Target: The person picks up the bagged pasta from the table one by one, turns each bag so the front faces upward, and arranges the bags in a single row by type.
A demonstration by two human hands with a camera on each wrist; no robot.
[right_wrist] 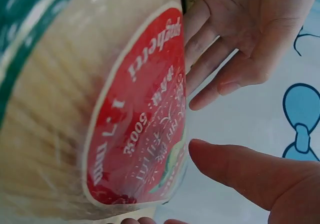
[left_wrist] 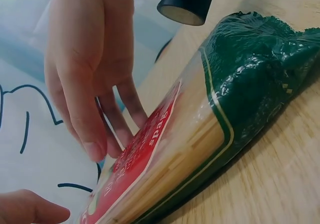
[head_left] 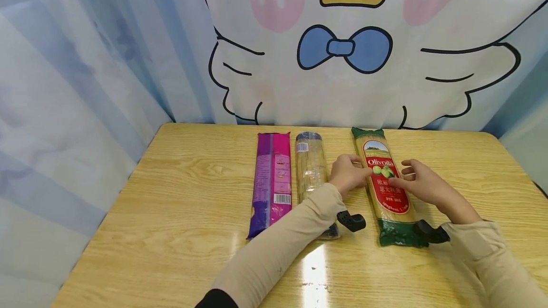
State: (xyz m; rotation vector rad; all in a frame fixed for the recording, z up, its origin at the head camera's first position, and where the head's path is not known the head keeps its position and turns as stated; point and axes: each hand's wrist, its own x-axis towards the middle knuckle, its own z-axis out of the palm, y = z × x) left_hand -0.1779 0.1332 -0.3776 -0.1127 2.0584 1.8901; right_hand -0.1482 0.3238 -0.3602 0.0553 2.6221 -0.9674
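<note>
A bag of spaghetti [head_left: 387, 187] with green ends and a red label lies at a slight slant on the table. At its left edge is my left hand [head_left: 350, 174], fingers relaxed and thumb tip over the label. My right hand [head_left: 421, 183] is at the right edge, fingers spread and thumb reaching over the red print. In the left wrist view the right hand [left_wrist: 90, 64] hangs beside the bag [left_wrist: 185, 134]. The right wrist view shows the left hand [right_wrist: 245, 34] with parted fingers past the bag's label [right_wrist: 140, 109].
Left of the spaghetti lies a clear pack of pale noodles [head_left: 310, 165], partly hidden by the left forearm. A purple and pink packet [head_left: 271, 179] is farther left. Behind the wooden table [head_left: 180, 179] hangs a printed curtain [head_left: 342, 94].
</note>
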